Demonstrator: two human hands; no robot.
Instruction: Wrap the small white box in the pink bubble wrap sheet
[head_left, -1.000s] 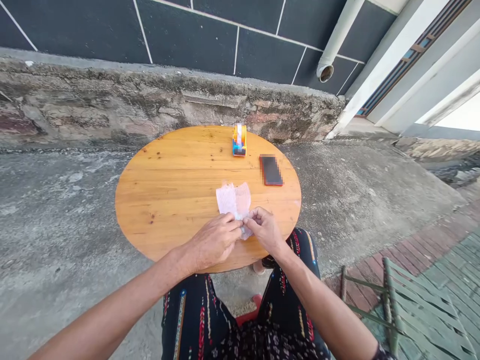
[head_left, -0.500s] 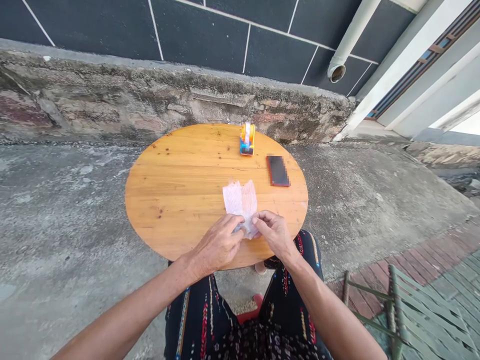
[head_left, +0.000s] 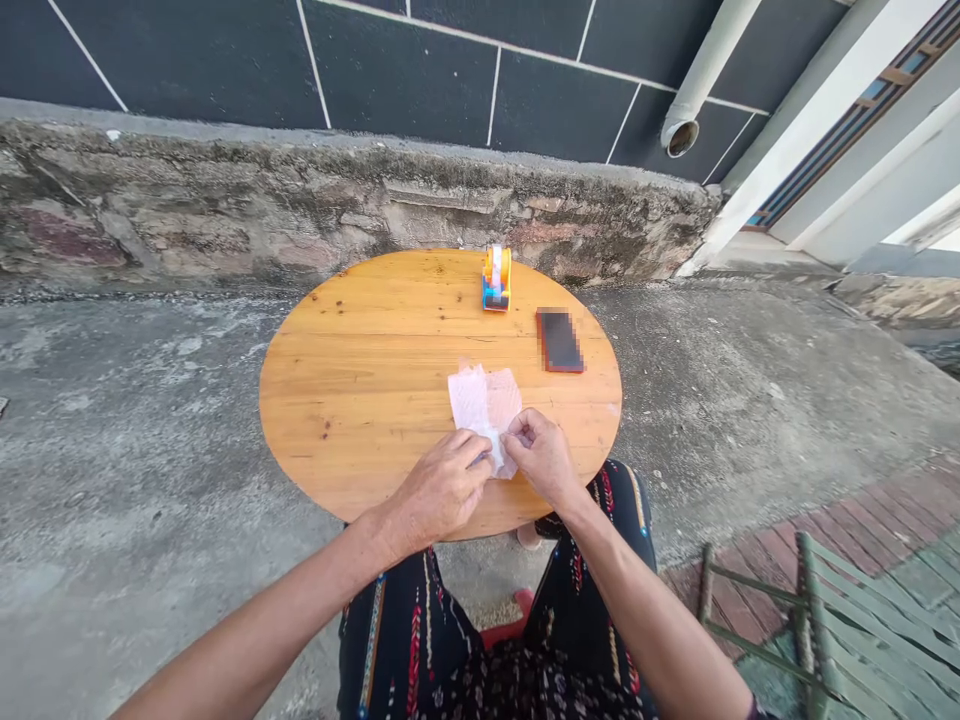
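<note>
the right hand [head_left: 546, 455] pinches the near right part of a thin whitish-pink sheet [head_left: 470, 397] between thumb and forefinger. the left hand [head_left: 444, 485], just beside it, curls its fingers at the sheet's near left edge; whether they grip it i cannot tell. the sheet spreads from between the hands to just beyond them, on a wooden table [head_left: 360, 385]. beyond the right hand lies a dark, red-edged slab [head_left: 560, 340]; farther out stands a yellow-and-blue tape dispenser [head_left: 496, 280].
</note>
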